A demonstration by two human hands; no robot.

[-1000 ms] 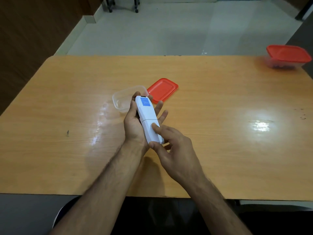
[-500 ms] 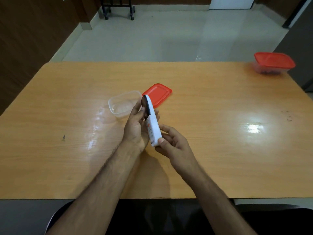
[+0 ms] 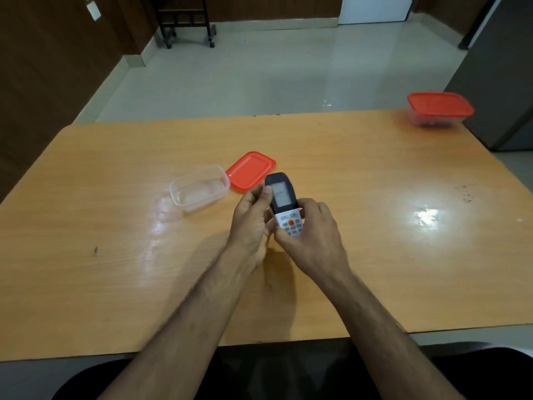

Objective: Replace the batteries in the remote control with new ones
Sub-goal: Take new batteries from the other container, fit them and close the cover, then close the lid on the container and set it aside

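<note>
A white remote control (image 3: 284, 204) with a dark screen end and an orange button faces up, held above the wooden table (image 3: 375, 255) near its middle. My left hand (image 3: 251, 226) grips its left side, thumb near the screen. My right hand (image 3: 314, 235) wraps around its lower keypad end from the right. No batteries are visible; the remote's back is hidden.
An open clear plastic box (image 3: 199, 187) stands just left of the hands, its red lid (image 3: 251, 170) lying beside it. A second box with a red lid on (image 3: 439, 109) sits at the far right corner. A grey cabinet stands right of the table.
The remote has been rolled over from back side up, through its edge, to button side up. Both hands shifted their grip around it, and the camera tilted up.
</note>
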